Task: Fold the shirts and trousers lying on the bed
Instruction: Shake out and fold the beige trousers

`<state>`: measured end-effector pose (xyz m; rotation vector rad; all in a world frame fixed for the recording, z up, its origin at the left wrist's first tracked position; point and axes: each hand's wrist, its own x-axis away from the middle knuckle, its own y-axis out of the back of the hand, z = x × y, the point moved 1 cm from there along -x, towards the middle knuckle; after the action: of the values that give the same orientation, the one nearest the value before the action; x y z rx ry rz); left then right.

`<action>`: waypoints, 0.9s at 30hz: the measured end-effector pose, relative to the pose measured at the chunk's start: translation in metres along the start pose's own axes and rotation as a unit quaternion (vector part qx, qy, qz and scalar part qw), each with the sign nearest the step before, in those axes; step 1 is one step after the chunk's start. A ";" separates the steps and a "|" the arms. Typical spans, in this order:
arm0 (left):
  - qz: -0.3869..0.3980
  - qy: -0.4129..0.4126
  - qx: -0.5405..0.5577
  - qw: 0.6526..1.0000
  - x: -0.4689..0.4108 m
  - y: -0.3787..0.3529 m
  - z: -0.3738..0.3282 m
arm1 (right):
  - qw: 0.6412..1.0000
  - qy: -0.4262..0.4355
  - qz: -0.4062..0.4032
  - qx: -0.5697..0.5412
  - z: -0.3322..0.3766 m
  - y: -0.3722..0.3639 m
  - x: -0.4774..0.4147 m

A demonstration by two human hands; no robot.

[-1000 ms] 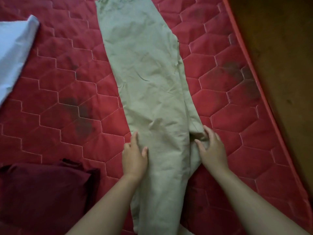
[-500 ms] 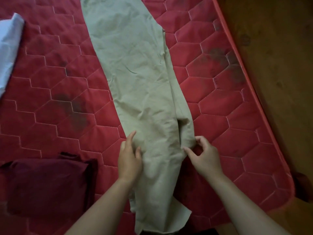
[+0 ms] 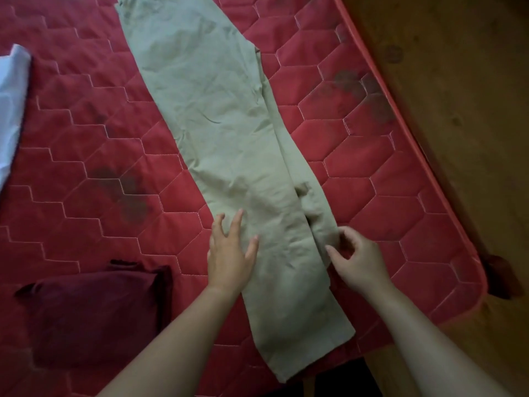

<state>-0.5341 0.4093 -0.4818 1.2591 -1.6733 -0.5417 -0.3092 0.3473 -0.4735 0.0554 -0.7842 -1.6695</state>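
Observation:
Pale khaki trousers (image 3: 217, 133) lie lengthwise on the red quilted mattress (image 3: 86, 156), one leg laid over the other, hems near the front edge. My left hand (image 3: 230, 250) rests flat with spread fingers on the left side of the legs. My right hand (image 3: 356, 257) pinches the right edge of the under leg between thumb and fingers. A dark maroon garment (image 3: 91, 313), folded into a rectangle, sits on the mattress at the lower left.
A white cloth (image 3: 11, 110) lies at the left edge of the mattress. The mattress ends at a rounded corner (image 3: 475, 285) on the right, with brown floor (image 3: 458, 110) beyond it.
My left hand has spread its fingers flat on the trousers. My right hand went from lying on the fabric to pinching its right edge. The view has pulled back, showing the hems and mattress corner.

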 end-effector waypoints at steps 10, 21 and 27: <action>0.048 -0.109 -0.033 0.992 -0.001 -0.003 -0.023 | 0.986 0.159 -0.042 0.012 0.041 0.015 0.031; 0.097 -0.157 -0.098 0.978 -0.008 -0.017 -0.036 | 0.954 -0.067 -0.174 0.235 -0.004 0.066 0.023; 0.108 -0.189 -0.101 0.971 -0.011 -0.039 -0.053 | 0.961 -0.163 -0.108 0.197 -0.074 0.084 0.019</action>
<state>-0.4683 0.4139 -0.4926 0.8478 -1.9819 -0.8336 -0.2101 0.2934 -0.4800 0.1523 -1.3981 -1.7257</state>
